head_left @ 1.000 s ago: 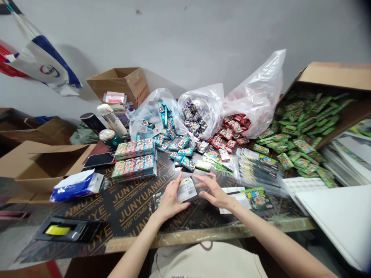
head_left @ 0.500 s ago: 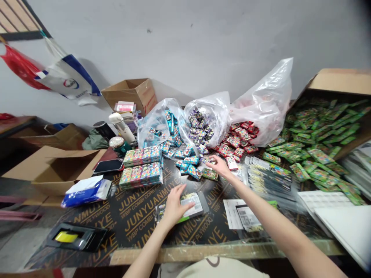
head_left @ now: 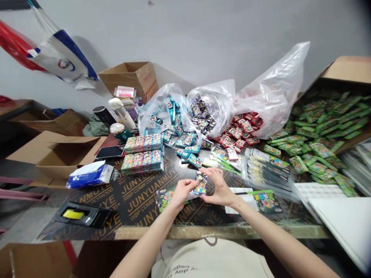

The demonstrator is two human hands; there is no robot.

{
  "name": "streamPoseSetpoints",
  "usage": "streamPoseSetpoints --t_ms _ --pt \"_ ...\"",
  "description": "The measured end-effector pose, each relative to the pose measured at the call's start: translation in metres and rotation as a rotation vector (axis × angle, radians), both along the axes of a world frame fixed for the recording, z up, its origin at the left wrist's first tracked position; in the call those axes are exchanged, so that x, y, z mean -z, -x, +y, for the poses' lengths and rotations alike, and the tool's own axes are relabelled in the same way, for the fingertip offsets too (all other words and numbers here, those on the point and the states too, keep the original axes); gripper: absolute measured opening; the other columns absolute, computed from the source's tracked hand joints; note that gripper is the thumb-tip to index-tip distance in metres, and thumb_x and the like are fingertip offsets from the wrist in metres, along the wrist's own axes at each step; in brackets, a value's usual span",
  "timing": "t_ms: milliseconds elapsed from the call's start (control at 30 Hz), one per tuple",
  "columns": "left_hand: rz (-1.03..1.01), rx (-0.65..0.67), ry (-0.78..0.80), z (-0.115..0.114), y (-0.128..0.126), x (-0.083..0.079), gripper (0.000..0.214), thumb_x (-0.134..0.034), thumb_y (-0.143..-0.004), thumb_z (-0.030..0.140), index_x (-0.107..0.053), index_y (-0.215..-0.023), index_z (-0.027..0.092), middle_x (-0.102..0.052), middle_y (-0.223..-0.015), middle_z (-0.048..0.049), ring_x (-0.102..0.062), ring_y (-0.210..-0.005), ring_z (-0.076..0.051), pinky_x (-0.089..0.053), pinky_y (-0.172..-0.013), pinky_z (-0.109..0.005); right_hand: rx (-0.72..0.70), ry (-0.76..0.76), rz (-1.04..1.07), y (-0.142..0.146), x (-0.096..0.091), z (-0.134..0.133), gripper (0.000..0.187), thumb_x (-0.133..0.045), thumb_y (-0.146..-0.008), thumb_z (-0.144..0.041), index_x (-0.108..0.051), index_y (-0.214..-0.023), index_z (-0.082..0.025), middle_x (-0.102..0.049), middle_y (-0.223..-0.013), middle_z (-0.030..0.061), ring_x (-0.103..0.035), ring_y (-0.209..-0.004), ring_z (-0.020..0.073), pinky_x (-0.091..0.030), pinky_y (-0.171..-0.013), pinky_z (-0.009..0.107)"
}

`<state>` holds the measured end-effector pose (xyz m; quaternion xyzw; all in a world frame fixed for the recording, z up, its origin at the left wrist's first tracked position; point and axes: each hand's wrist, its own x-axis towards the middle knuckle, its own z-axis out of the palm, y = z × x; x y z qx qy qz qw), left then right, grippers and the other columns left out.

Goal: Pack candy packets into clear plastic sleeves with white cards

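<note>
My left hand (head_left: pixel 182 194) and right hand (head_left: pixel 220 192) are close together, their fingers pinching opposite sides of a small printed packet (head_left: pixel 201 182) just above the table. Directly beneath my left hand lies a clear sleeve with a colourful card (head_left: pixel 167 199), and off to the right of my right hand sits another printed card (head_left: pixel 267 202) on white paper. The table is a black plywood board (head_left: pixel 139 206) stamped with gold lettering. Beyond my hands, loose teal packets (head_left: pixel 188 150) spill from a clear plastic bag (head_left: pixel 158 110), between two stacks of multicoloured boxes (head_left: pixel 142 162) and a scatter of red packets (head_left: pixel 239 133). Further right, green packets (head_left: pixel 315 150) pour from a tipped cardboard carton (head_left: pixel 348 69). To my left are a blue-and-white tissue pack (head_left: pixel 90 175), a black phone (head_left: pixel 109 152) and an open cardboard box (head_left: pixel 68 154).
</note>
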<state>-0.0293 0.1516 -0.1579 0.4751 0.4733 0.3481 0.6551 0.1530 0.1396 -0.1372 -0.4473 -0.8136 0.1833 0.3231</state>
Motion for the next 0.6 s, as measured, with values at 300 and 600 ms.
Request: streamPoseSetpoints --t_ms 300,600 --pt "0.921 0.311 -0.750 -0.012 0.043 0.032 0.098 -0.073 -0.050 0.037 -0.025 -0.135 0.024 -0.050 -0.119 -0.0086 -0.043 -0.113 -0.028 -0.014 -0.103 -0.053 0.134 0.001 -0.168 -0.026 0.035 0.002 0.066 -0.064 -0.060 -0.030 -0.042 -0.121 -0.022 -0.052 -0.114 0.0101 -0.044 -0.107 0.0293 -0.024 -0.093 0.046" --pt "0.771 0.349 -0.825 -0.008 0.046 0.018 0.099 -0.069 -0.056 0.032 -0.013 -0.138 0.022 -0.045 -0.127 -0.0095 -0.041 -0.117 -0.027 -0.017 -0.105 -0.049 -0.100 0.143 -0.071 -0.023 0.031 -0.006 0.095 -0.073 -0.055 -0.045 -0.024 -0.133 -0.022 -0.041 -0.132 0.0121 -0.038 -0.120 0.0282 -0.019 -0.100 0.044"
